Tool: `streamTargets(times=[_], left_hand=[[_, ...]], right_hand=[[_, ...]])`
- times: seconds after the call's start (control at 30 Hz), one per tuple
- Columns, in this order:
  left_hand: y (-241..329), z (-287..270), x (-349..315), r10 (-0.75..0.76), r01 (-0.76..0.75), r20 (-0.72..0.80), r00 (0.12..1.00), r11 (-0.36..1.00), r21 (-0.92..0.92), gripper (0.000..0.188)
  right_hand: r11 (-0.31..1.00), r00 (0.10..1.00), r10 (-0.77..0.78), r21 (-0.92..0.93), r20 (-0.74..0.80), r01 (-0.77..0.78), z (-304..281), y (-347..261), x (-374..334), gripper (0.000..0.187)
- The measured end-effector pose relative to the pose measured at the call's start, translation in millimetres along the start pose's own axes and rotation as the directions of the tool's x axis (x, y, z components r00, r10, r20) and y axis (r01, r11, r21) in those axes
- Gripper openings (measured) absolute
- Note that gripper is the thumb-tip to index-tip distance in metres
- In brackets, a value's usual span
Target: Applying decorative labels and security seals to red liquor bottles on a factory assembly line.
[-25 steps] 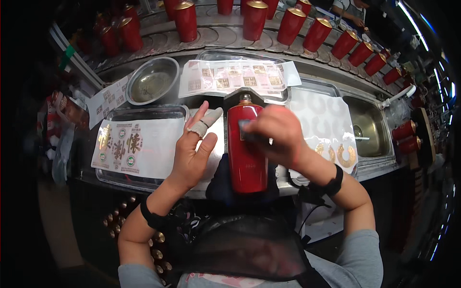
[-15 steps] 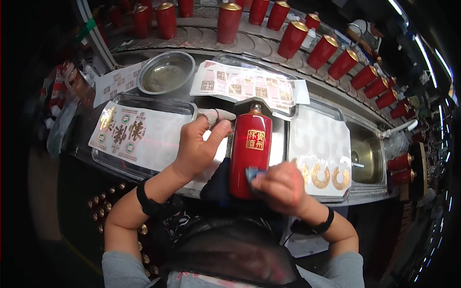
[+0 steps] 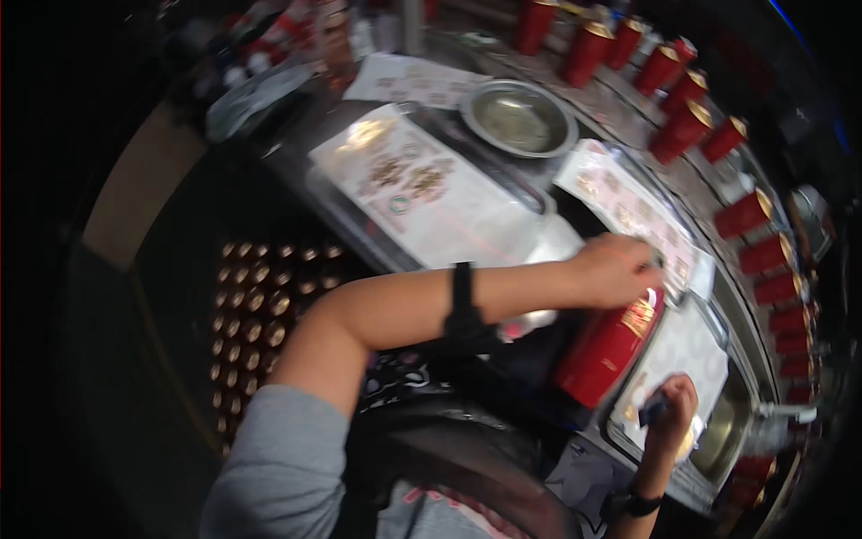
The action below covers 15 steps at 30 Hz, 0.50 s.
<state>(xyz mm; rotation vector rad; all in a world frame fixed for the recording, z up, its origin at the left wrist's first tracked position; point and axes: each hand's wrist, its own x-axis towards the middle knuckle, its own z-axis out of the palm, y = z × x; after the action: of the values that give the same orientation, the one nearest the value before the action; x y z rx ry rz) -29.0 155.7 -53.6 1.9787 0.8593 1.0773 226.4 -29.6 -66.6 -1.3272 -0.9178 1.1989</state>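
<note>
A red bottle with a gold square label lies tilted near my body, its neck pointing away to the right. My left hand is closed at the bottle's neck end, hiding the neck. Off the bottle, to its right, my right hand is closed on a small dark blue flat piece, blurred, perhaps a scraper. Beneath that hand is a pale sheet with ring shapes. Left of my left hand lies a white decal sheet with gold characters, on a metal tray.
A metal bowl of liquid stands beyond the trays, beside another decal sheet. Red gold-topped bottles line the conveyor. A sink with a tap is at right. Many gold-capped bottles stand low at left.
The view has swung left and tilted. My left hand has moved from beside the bottle onto its neck end. My right hand, with the blue piece, has come away from the bottle's lower body.
</note>
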Motion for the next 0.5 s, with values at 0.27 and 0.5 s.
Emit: streamTargets(times=[0.27,0.5], left_hand=[[19.8,25.8,8.3,-0.285,0.290,0.087,0.955,0.956,-0.053,0.063],[26.2,-17.8,-14.4,-0.243,0.235,-0.002,0.970,0.942,-0.238,0.045]], right_hand=[[0.716,0.928,-0.313,-0.592,0.203,0.371,129.8,10.7,-40.6,0.113],[0.582,0.875,-0.393,-0.660,0.283,0.475,113.1,-12.6,-82.8,0.116]])
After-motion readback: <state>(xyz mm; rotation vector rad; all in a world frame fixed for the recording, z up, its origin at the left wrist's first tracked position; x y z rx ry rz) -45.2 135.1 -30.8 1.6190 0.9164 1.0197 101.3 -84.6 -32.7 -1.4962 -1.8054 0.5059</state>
